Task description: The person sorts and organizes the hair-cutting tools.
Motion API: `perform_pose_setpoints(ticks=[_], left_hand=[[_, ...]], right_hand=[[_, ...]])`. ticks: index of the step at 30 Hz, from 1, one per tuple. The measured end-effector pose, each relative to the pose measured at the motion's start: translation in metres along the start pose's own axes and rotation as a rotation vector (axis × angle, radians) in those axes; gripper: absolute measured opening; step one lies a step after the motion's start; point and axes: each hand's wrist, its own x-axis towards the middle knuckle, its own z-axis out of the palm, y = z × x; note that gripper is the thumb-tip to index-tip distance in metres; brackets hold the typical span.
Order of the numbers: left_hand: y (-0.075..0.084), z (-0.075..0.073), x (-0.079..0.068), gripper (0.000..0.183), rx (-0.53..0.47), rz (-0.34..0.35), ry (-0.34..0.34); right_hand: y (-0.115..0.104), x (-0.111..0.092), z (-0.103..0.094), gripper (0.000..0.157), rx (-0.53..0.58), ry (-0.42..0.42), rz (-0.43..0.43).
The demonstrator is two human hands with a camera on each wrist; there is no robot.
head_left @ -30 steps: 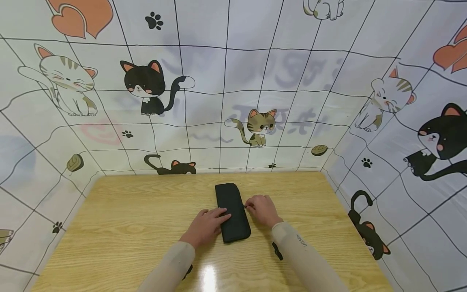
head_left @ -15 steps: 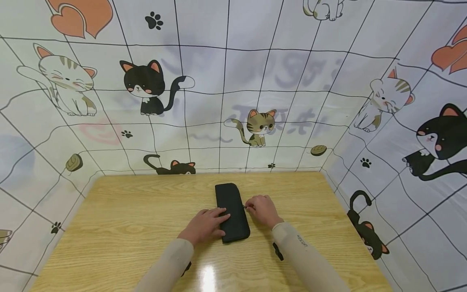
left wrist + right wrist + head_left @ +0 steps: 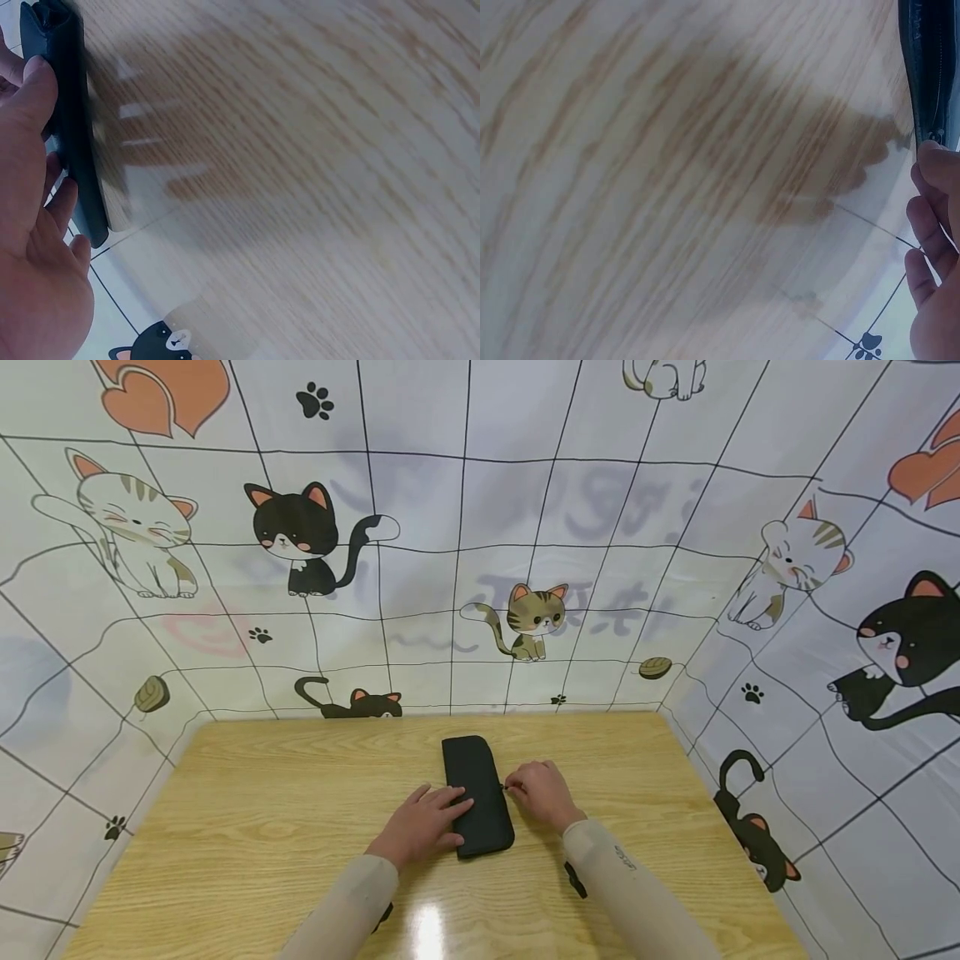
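Note:
A long, flat black zip pouch (image 3: 478, 797) lies lengthwise on the wooden table, one end towards the far edge. My left hand (image 3: 422, 827) rests on its left side, fingers spread over the top and thumb by the near left edge. On the other side, my right hand (image 3: 538, 792) pinches the small zipper pull (image 3: 503, 787) between thumb and forefinger. The right wrist view shows the zip (image 3: 939, 67) running along the pouch's side, down to the pinching fingertips (image 3: 934, 154). Folded edges at one end of the pouch (image 3: 71, 112) show in the left wrist view.
The light wooden table (image 3: 285, 793) reaches back to a white cloth wall (image 3: 420, 635) printed with cats and grid lines. More of this cloth (image 3: 810, 760) stands along the right side. A glare spot lies near the table's front.
Almost nothing differs. The right sleeve has shifted very slightly to the right while the fingers stay at the zipper pull. The left hand and the pouch keep their places.

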Motion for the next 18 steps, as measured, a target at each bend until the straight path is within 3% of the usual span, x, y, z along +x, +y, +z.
perform_pose_setpoints(ticks=[18], left_hand=[[0.002, -0.0018, -0.0006, 0.059, -0.005, -0.019, -0.019]], right_hand=[[0.0033, -0.0067, 0.003, 0.006, -0.069, 0.118, -0.118]])
